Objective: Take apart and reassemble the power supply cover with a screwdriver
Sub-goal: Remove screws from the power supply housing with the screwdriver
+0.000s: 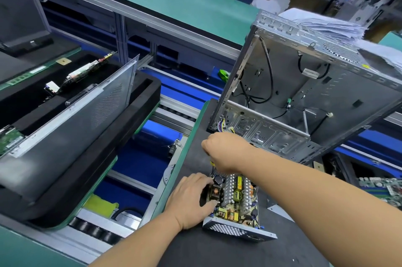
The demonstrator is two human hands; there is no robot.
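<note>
Steadying open PSU (236,203) w/ left hand (189,199), long axis running away, right hand (224,149) on screwdriver (212,163)

Open power supply (236,203) lying on the dark mat (217,249), near its left edge. Left hand (191,199) against the supply's left side, right hand (224,149) above its far end, gripping a screwdriver (212,163) pointing down. Behind the supply, on the same mat, a computer case (304,92), tilted, open side facing forward. Left of the mat, a roller conveyor (121,219); farther left, a side panel (76,118) leaning in a foam tray (150,92). Far right, a circuit board (380,188).
</note>
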